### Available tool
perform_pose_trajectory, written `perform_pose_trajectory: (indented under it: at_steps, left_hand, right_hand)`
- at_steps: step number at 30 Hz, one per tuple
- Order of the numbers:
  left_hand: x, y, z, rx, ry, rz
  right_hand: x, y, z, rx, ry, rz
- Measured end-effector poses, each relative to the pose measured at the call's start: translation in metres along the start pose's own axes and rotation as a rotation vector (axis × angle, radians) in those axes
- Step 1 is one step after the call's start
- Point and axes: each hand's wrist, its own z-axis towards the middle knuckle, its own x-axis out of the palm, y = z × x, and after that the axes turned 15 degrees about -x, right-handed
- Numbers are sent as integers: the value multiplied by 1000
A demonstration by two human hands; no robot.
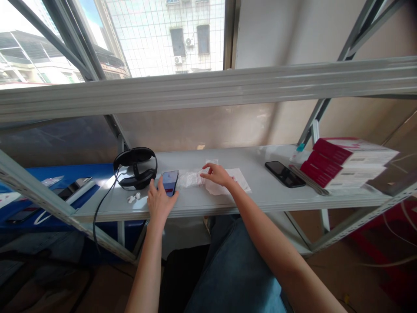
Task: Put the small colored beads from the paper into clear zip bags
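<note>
My left hand (160,202) straddles the near end of a smartphone (169,179) with a lit screen, thumb at its right edge and fingers at its left. The phone lies on the grey shelf (192,204). To its right, clear plastic wrapping (190,178) lies crumpled. Above the wrapping's right end is my right hand (217,174), thumb and forefinger apart; whether the fingertips touch the plastic is unclear. A white sheet (239,180) is partly under that hand. White earbuds (134,198) lie left of my left hand.
A black headset (137,169) with a cable stands at the left. Farther right lie a dark phone (284,174) and stacked red-and-white boxes (345,163) on flat papers. A metal beam (208,89) crosses above the shelf. More devices rest on a blue surface (32,174).
</note>
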Motion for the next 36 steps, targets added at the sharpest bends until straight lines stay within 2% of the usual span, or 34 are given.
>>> perform_pose_trajectory:
  at_steps: [8,11,14,16,20,24,27,30,36]
  left_hand:
    - [-3,18,11,-72,-45,-15]
    - [-8,18,12,-25,-85,2]
    - [-13,2,13,102,-117,-53]
    - [-12,-16,16,264,-30,-140]
    - [0,-54,26,618,336,-178]
    - [15,-73,40,763,528,-98]
    - [22,-74,47,773,586,-101]
    - [25,-72,50,750,590,-122]
    - [29,-75,47,715,456,-168]
  right_hand:
    - [-12,-7,-5,126,-10,67]
    - [-13,-14,-2,105,-49,30]
    - [-17,-21,-2,103,-104,-42]
    - [-20,-26,-4,129,-111,-87]
    - [-26,-39,-12,182,-27,-152]
    - [-29,-48,-19,189,11,-230]
    - [-27,-51,-20,172,39,-284]
    - [-23,-48,-18,151,78,-349]
    - [-18,-38,-13,116,59,-464]
